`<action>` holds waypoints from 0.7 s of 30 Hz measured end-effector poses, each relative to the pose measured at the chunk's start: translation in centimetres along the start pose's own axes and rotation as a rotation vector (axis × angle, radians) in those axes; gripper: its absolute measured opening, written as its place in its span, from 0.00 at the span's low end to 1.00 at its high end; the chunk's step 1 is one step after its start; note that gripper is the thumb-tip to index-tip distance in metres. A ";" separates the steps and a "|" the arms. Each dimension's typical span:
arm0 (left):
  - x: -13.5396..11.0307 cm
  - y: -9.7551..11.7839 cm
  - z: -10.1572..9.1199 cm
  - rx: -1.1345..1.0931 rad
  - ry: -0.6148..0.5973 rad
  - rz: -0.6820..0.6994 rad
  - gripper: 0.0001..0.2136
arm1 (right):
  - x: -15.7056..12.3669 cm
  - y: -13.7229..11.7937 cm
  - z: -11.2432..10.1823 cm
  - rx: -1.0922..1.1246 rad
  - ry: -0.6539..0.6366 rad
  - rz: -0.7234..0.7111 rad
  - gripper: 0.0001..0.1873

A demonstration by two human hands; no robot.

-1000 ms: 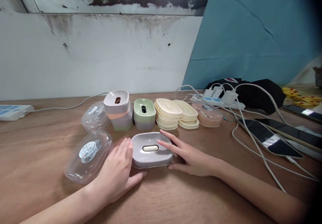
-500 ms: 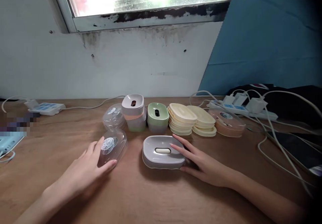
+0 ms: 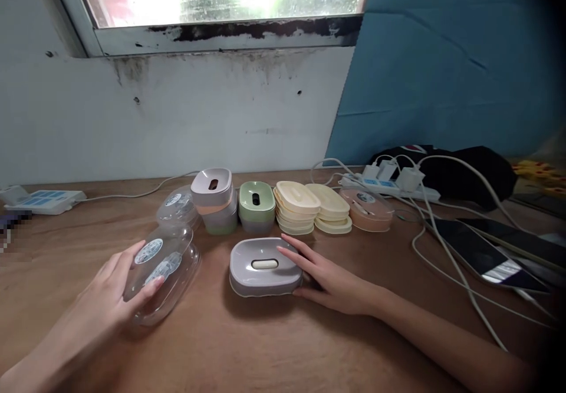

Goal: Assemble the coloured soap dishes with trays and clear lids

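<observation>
Unstacking seems begun: left hand point(image 3: 101, 300) now clamps the upper clear lid point(image 3: 149, 253); right hand point(image 3: 335, 286), fingers apart, touches the gray slotted box point(image 3: 264, 279).

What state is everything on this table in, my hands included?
Left hand: holding the upper clear lid
Upper clear lid: tilted over another clear lid
Right hand: spread, touching the grey box
Grey box: flat on the table
Lilac piece: stacked, slot up
Green piece: stacked, slot up
Cream lids: in two piles
Peach container: label up
Chargers: plugged into power strip
Front phone: screen dark
</observation>
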State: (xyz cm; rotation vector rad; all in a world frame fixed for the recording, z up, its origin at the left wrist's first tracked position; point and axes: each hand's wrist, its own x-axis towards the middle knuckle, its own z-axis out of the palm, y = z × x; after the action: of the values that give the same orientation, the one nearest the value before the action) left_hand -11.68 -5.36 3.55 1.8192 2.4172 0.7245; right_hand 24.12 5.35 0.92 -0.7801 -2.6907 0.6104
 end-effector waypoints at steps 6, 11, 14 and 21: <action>0.6 5.5 -0.6 -0.183 -0.029 0.377 0.29 | 0.1 0.3 0.0 0.116 0.024 0.036 0.46; 1.5 8.7 3.9 -0.496 -0.191 0.597 0.31 | 0.0 0.6 0.3 0.156 0.036 0.106 0.50; 1.7 8.9 6.7 -0.638 -0.230 0.577 0.31 | -0.1 0.8 0.4 0.165 0.037 0.123 0.51; 1.6 8.2 7.5 -0.707 -0.281 0.578 0.28 | 0.0 0.8 0.3 0.192 0.046 0.086 0.54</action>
State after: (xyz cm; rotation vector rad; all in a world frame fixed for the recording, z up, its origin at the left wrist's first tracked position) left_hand -2.57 0.37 0.40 2.0706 1.2133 1.0775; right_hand 24.37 5.87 0.31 -0.8491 -2.5212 0.8465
